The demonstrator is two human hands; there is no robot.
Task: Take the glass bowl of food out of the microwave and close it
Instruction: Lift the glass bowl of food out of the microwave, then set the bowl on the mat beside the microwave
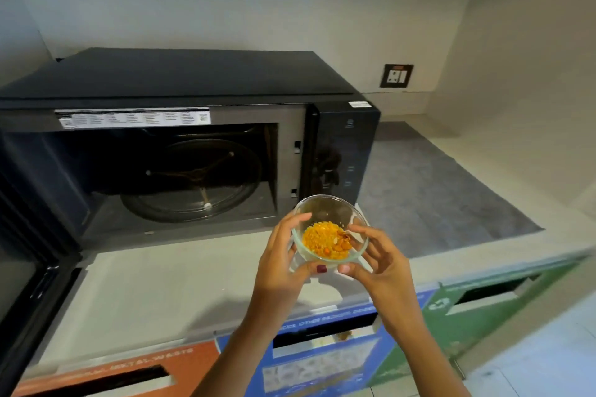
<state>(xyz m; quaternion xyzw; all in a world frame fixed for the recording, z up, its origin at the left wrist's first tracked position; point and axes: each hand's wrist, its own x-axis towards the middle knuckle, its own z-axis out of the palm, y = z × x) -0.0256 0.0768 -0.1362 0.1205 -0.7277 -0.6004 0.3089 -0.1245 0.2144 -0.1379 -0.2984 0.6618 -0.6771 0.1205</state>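
- At the far left we see the microwave door (29,271) swung wide open, hanging out past the front edge of the desk (154,287).
- Next to it sits the black microwave (193,84) on the pale desk, its cavity open toward us.
- Inside the cavity we see the round glass turntable (193,184) lying flat, with the spoked roller ring visible beneath it and nothing standing on it.
- Above the cavity opening a white printed label strip (134,118) runs along the frame; its text is too small for us to read.
- Below the desk edge we see an orange waste bin panel (122,367) with a slot, then a blue panel (325,354) beside it.
- Our left hand (283,263) grips the left side of the glass bowl (329,229), fingers curled over the rim and the thumb pressed under its near edge.
- The glass bowl is out of the microwave, held in the air in front of the control panel (346,151) and above the desk; yellow-orange food (325,243) lies in its bottom.
- Our right hand (377,263) clasps the right side of the bowl, fingertips on the rim and the thumb at the near edge, close beside the left thumb.
- Further right a grey mat (429,190) covers the desk, and a green bin panel (503,309) sits below.
- On the wall behind, we see a dark wall socket (396,76).
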